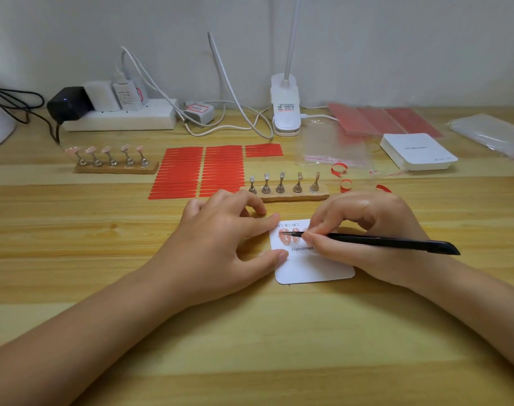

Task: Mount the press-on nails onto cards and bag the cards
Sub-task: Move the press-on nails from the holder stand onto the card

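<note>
A white card (311, 259) lies on the desk (249, 332), pink nails (289, 235) mounted near its top edge. The left hand (220, 244) rests at the card's left edge, index fingertip and thumb tip touching it, fingers loosely bent, holding nothing. The right hand (364, 230) covers the card's right side; its grip pinches black tweezers (375, 241), tips on the nails. Just behind the card stands an empty nail stand (288, 189); left of it, red tape strips (197, 171). Clear bags (331, 148) and a card stack (416, 150) lie behind and right of the card.
</note>
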{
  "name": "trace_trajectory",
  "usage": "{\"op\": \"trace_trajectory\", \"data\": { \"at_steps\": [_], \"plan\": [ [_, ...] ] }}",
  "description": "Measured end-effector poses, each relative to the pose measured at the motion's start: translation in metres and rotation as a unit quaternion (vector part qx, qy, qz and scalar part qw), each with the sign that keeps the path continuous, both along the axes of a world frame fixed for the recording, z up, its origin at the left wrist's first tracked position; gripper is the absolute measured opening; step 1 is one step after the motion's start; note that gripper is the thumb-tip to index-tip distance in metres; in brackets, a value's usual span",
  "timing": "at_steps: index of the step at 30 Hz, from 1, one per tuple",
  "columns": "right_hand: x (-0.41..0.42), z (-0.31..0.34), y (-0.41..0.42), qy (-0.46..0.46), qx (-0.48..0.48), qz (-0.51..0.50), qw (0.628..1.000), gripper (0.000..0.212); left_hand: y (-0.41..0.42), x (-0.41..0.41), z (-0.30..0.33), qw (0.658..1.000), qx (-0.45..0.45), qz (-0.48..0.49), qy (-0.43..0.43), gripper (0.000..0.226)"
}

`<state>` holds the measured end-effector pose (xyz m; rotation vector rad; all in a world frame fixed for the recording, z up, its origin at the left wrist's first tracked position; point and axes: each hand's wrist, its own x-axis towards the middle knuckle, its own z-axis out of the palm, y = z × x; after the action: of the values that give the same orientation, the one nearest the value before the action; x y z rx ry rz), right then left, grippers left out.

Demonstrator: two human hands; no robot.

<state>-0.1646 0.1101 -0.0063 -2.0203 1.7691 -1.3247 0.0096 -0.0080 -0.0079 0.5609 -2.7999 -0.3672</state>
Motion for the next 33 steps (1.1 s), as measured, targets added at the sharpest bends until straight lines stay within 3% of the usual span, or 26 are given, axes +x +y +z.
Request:
{"op": "trace_trajectory", "data": {
  "at_steps": [14,23,33],
  "plan": [
    [-0.0001,0.0007,0.002,0.019,0.015,-0.004,1.0,0.027,0.0021,0.0004,0.0018,1.0,-0.028,0.0,-0.012,0.065],
    [-0.001,-0.0013,0.0036,-0.083,0.01,0.01,0.996,0.02,0.0021,0.0004,0.0005,1.0,-0.026,-0.006,-0.003,0.063],
    [0.0012,-0.0006,0.003,-0.013,0.008,-0.012,1.0,0.025,0.0023,0.0002,-0.0002,1.0,-0.025,-0.003,0.003,0.064]
  ]
}}
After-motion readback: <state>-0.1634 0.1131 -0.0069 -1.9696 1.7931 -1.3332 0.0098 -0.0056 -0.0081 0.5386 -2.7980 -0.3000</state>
